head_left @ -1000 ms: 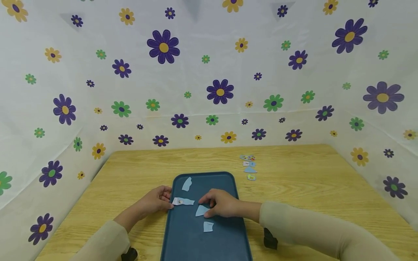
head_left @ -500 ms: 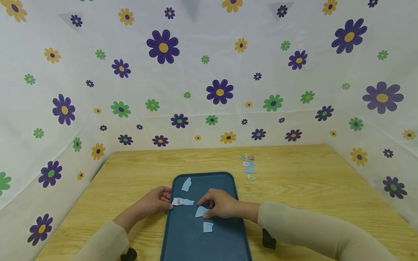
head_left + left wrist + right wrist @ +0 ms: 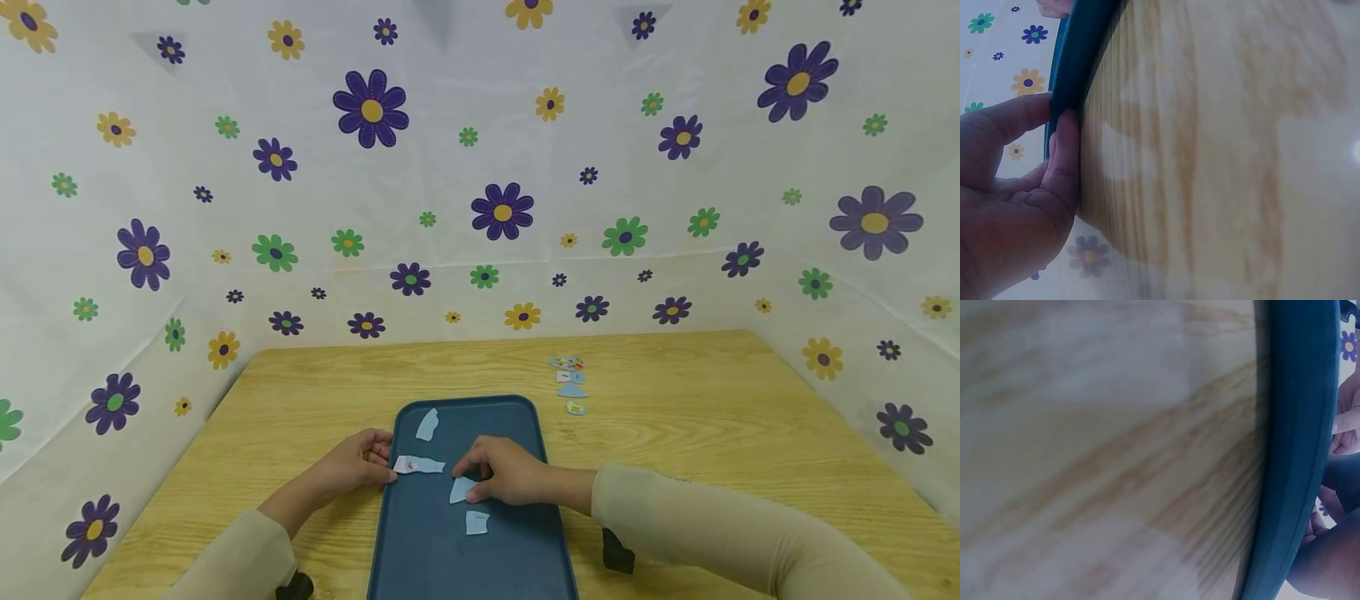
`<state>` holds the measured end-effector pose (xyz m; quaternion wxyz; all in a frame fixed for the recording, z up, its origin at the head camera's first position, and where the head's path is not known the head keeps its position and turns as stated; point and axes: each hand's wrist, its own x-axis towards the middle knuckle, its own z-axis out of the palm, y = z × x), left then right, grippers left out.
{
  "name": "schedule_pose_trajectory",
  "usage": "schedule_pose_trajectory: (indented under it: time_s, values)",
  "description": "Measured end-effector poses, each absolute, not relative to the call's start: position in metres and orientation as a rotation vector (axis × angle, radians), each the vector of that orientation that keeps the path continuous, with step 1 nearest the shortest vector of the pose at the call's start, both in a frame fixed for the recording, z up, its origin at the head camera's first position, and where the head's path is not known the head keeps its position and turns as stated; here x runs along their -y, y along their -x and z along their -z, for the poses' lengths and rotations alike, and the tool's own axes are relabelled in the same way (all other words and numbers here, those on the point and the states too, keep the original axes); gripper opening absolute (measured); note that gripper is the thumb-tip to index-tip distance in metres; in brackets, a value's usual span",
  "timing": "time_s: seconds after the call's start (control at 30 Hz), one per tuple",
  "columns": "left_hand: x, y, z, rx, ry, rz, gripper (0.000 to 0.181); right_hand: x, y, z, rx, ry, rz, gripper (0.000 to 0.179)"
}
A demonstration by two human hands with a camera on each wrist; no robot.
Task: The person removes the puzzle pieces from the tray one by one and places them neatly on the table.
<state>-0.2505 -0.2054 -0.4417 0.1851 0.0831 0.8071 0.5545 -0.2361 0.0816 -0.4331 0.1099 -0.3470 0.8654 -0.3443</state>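
A dark blue tray (image 3: 420,558) lies on the table with several pale blue flat cut pieces on it. My left hand (image 3: 354,465) grips its left rim; in the left wrist view, the thumb and fingers are on either side of the tray edge. Over the tray's middle, my right hand (image 3: 510,471) has its thumb and index finger around a pale blue triangular piece (image 3: 461,489), which is partly hidden by the hand. To its left lies a printed strip (image 3: 420,465). A squarish piece (image 3: 476,522) sits below, and a curved piece (image 3: 427,425) lies near the far left corner.
Behind the tray to the right, a column of pieces lies on the wooden table (image 3: 675,417): a colourful one (image 3: 566,363), a two-tone one (image 3: 570,377), a blue triangle (image 3: 573,390) and a yellow-printed one (image 3: 575,408). A flower-patterned cloth (image 3: 450,167) surrounds the table.
The right index finger has shifted slightly left and down toward the triangular piece, which has turned a little. The left hand stays at the tray's rim.
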Motion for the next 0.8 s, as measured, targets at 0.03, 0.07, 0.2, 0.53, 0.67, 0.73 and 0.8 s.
schedule_pose_trajectory:
  time_s: [0.03,0.07,0.2,0.53,0.67,0.73,0.8]
  values:
    - [0.2054,0.2503,0.4416,-2.274,-0.233,-1.562,0.067,-0.0813,0.2359,0.4327,-2.543,1.031,1.009,0.028]
    - [0.2056,0.2505,0.4419,-2.273,-0.234,-1.562,0.067,-0.0810,0.2358,0.4327,-2.545,1.039,1.002,0.027]
    - [0.2062,0.2505,0.4418,-2.275,-0.231,-1.560,0.067,-0.0803,0.2345,0.4316,-2.551,1.079,0.984,0.026]
    - [0.2062,0.2486,0.4409,-2.256,-0.256,-1.566,0.067,-0.0792,0.2331,0.4301,-2.540,1.078,1.023,0.025]
    - [0.2064,0.2492,0.4408,-2.248,-0.260,-1.568,0.067,-0.0789,0.2343,0.4324,-2.520,1.055,1.065,0.026]
    - [0.2064,0.2497,0.4410,-2.249,-0.251,-1.570,0.067,-0.0786,0.2355,0.4341,-2.514,1.037,1.082,0.026]
    - [0.2062,0.2492,0.4405,-2.251,-0.242,-1.569,0.067,-0.0784,0.2363,0.4351,-2.505,1.012,1.105,0.027]
